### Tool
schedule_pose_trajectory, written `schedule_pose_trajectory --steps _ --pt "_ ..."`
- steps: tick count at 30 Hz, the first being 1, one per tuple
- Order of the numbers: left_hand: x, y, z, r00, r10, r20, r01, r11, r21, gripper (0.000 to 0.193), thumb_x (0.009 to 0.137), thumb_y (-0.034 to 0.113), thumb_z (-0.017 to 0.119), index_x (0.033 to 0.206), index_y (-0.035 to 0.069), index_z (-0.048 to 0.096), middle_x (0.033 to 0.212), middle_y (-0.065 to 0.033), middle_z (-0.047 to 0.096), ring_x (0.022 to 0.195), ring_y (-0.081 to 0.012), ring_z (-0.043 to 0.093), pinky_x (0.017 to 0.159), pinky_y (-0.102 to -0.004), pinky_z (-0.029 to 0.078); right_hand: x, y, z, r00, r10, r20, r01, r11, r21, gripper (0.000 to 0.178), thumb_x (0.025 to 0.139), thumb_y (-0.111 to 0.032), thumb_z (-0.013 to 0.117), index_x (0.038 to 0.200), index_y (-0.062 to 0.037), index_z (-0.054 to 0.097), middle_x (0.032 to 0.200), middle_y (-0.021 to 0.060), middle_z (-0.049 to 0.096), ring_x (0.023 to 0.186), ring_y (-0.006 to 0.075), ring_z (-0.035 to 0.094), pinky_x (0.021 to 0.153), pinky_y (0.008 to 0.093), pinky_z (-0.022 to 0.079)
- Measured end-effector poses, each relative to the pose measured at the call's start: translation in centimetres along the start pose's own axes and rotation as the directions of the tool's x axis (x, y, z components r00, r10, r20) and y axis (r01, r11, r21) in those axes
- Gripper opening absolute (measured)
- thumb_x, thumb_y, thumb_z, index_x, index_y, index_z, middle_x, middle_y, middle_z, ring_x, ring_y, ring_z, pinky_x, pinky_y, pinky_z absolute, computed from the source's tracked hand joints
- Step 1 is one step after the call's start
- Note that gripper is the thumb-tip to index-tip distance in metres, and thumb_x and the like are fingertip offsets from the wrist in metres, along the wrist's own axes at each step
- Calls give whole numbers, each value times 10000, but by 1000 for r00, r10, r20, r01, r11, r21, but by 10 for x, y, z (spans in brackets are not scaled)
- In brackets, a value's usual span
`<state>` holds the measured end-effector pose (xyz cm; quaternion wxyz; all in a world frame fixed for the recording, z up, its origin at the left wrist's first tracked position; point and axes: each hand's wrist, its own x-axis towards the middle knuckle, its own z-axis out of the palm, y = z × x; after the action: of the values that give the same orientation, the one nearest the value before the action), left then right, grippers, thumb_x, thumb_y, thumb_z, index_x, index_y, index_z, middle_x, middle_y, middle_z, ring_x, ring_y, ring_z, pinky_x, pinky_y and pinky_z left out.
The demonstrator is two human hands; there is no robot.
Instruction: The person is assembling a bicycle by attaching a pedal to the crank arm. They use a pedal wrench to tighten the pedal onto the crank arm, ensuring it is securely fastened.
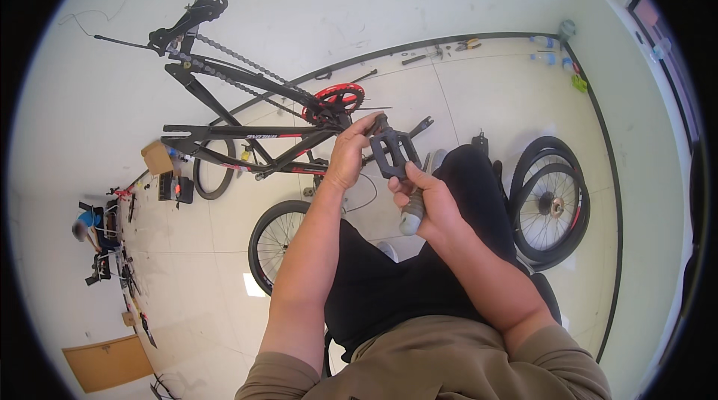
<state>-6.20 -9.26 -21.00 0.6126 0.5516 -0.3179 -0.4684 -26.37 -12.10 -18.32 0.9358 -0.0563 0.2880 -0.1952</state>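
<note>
A black platform bicycle pedal [394, 151] is held up in front of my knees. My left hand [350, 154] is closed at its far end, with the fingertips by the spindle. My right hand [435, 202] wraps round a tool with a grey handle [410, 219], its thumb against the near edge of the pedal. The working end of that tool is hidden. Just beyond my left hand stands the black bicycle frame [247, 133], upside down, with a red chainring [357, 93], a chain [250, 65] and a rear derailleur [196, 20].
Wheels with black tyres [518, 205] lie at the right, and another wheel [258, 246] is beside my left forearm. Pliers [469, 44] and small tools lie along the far wall, near plastic bottles [544, 58]. A cardboard box [157, 157] sits left. Another person [88, 219] is farther off.
</note>
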Motion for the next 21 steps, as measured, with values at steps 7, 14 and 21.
schedule_pose_trajectory --steps 7,14,21 --pt "-2 2 -1 997 -9 79 6 999 34 605 786 -16 603 1386 34 539 1318 -96 593 1243 -184 536 1068 -310 402 4 -4 2 973 202 114 -231 823 519 223 1017 -180 552 1139 -13 471 1058 160 575 790 185 608 551 274 495" --pt "1 -7 12 996 77 -39 -67 975 211 552 803 104 794 1312 38 589 1222 -63 629 1162 -157 568 1036 -309 430 4 -5 -6 972 183 147 -233 834 501 252 1017 -190 555 1182 -20 468 1067 154 583 788 184 609 561 272 506" --pt "0 -9 20 974 181 -136 -164 978 131 516 766 -12 764 1261 24 623 1000 -22 627 941 -96 580 837 -256 536 -6 -8 -1 982 10 -186 -54 971 -234 289 977 -232 629 1175 -46 531 908 112 634 749 160 604 581 278 508"
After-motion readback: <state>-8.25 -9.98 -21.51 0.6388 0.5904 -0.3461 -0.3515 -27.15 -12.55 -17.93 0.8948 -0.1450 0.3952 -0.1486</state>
